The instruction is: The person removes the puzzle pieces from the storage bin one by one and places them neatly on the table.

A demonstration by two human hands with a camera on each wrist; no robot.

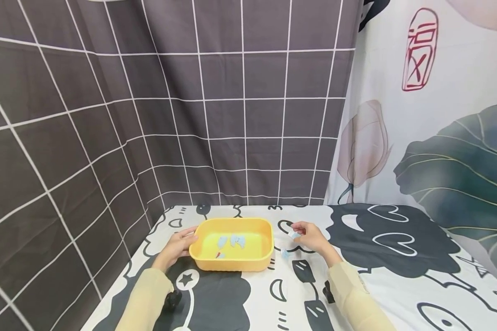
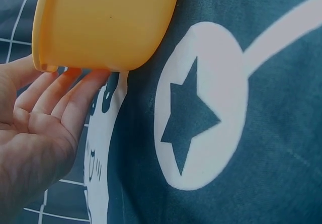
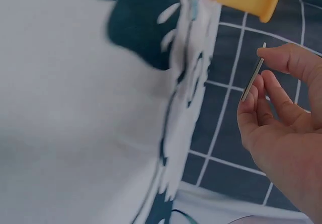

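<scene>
A yellow plastic tub (image 1: 232,265) stands on the patterned cloth. My left hand (image 1: 178,248) holds it at the left end, thumb at the rim and fingers against the outer wall; the left wrist view shows these fingers (image 2: 70,98) under the rim. Several light-blue jigsaw puzzle pieces (image 1: 238,241) lie inside, one with a red mark (image 1: 218,254). To the right of the tub, my right hand (image 1: 312,236) pinches a thin puzzle piece (image 3: 254,73), seen edge-on in the right wrist view. Another light-blue piece (image 1: 285,253) lies on the cloth between the tub and this hand.
The cloth (image 1: 273,294) has black-and-white cartoon prints. A dark gridded curtain (image 1: 248,115) hangs behind and to the left. On the right hangs a white curtain (image 1: 381,55) with flower and leaf prints.
</scene>
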